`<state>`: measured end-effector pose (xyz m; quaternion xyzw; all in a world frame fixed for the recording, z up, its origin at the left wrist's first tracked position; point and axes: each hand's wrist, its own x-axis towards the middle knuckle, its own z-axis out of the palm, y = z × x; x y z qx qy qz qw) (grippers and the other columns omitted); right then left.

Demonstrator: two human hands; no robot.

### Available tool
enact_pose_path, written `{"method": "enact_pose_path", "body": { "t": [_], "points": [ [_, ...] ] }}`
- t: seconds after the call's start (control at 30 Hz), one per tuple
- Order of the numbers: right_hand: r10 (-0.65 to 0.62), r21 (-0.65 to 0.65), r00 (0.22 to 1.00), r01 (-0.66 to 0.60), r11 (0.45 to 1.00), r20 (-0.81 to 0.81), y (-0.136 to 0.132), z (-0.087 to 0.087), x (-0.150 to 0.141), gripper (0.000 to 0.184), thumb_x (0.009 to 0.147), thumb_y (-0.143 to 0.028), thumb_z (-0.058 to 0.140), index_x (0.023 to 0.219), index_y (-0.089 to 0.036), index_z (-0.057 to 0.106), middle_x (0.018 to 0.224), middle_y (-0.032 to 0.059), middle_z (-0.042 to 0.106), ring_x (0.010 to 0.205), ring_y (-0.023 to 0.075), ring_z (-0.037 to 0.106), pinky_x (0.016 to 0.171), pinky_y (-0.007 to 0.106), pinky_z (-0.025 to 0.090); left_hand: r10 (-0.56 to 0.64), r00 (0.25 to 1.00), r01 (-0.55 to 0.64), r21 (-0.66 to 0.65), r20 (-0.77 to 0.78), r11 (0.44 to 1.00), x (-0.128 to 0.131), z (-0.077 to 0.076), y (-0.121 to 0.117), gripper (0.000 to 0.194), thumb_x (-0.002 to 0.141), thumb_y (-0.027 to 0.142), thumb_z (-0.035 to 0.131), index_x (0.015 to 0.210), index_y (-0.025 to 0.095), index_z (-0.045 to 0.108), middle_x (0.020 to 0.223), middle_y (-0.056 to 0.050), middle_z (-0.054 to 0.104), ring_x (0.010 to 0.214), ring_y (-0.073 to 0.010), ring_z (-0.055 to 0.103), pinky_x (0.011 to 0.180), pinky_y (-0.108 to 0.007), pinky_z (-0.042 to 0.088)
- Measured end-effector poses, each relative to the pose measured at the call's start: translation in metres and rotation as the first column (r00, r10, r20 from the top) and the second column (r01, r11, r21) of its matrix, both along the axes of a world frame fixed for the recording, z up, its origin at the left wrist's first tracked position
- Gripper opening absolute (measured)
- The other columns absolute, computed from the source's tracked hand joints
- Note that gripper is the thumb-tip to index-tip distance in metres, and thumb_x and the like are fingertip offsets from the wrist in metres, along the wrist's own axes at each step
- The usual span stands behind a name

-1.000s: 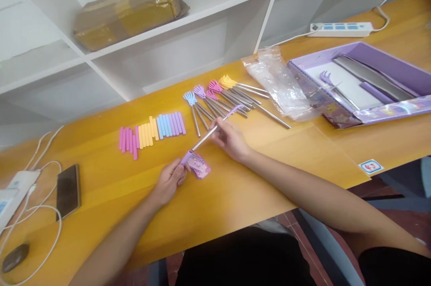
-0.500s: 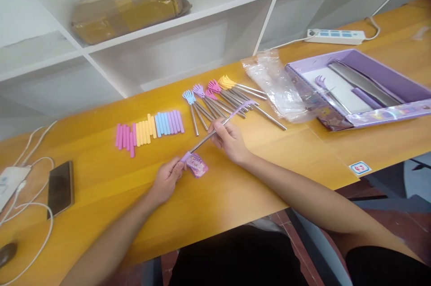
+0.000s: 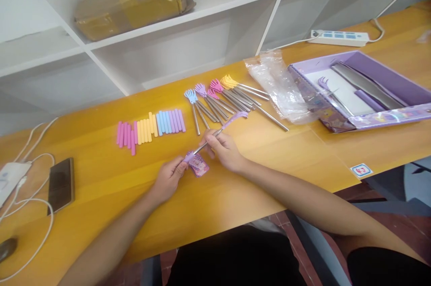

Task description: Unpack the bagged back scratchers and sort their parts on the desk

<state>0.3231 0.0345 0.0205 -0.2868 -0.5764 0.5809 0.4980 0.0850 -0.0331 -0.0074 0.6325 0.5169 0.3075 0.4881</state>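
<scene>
My right hand [image 3: 224, 150] pinches the metal rod of a purple hand-shaped scratcher [image 3: 231, 120], whose claw end points up and right. The rod's lower end is in a purple sleeve [image 3: 186, 158] that my left hand [image 3: 168, 177] grips. A pink patterned tag [image 3: 198, 165] lies against that sleeve. Several more scratchers [image 3: 218, 97] with blue, purple, pink and yellow claws lie fanned out just beyond my right hand. A row of pink, yellow, blue and purple sleeves [image 3: 150, 125] lies to the left of them.
An open purple box [image 3: 387, 75] with a scratcher inside and a clear plastic bag [image 3: 279, 84] sit at right on the wooden desk [image 3: 235, 196]. A phone [image 3: 61, 183], charger and cables lie at left. A power strip [image 3: 338, 37] is at the back. A taped parcel [image 3: 133, 1] is on the shelf.
My right hand has slid down the rod toward my left hand, and the rod has gone further into the purple sleeve. The camera shifted slightly.
</scene>
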Motion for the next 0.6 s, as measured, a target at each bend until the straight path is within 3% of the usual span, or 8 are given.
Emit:
{"method": "enact_pose_path", "body": {
  "t": [0.3, 0.6],
  "points": [
    [0.087, -0.059, 0.996, -0.088, 0.994, -0.015, -0.008, -0.010, -0.010, 0.055, 0.103, -0.070, 0.061, 0.084, -0.019, 0.068, 0.062, -0.0042, 0.055, 0.054, 0.0122, 0.055, 0.057, 0.028, 0.048, -0.006, 1.000, 0.006, 0.034, -0.001, 0.999, 0.004, 0.007, 0.001, 0.053, 0.108, 0.066, 0.047, 0.084, 0.020, 0.055, 0.066, 0.005, 0.039, 0.061, -0.0142, 0.037, 0.059, -0.027, 0.031],
    [0.209, -0.077, 0.978, -0.210, 0.975, -0.025, -0.016, -0.012, -0.019, 0.053, 0.105, -0.070, 0.056, 0.091, -0.020, 0.068, 0.061, -0.0062, 0.049, 0.051, 0.0113, 0.049, 0.055, 0.027, 0.044, -0.016, 0.999, 0.019, 0.088, -0.032, 0.996, 0.003, 0.010, -0.001, 0.051, 0.109, 0.063, 0.049, 0.083, 0.020, 0.058, 0.065, 0.003, 0.044, 0.063, -0.0152, 0.042, 0.062, -0.027, 0.035]
  ]
}}
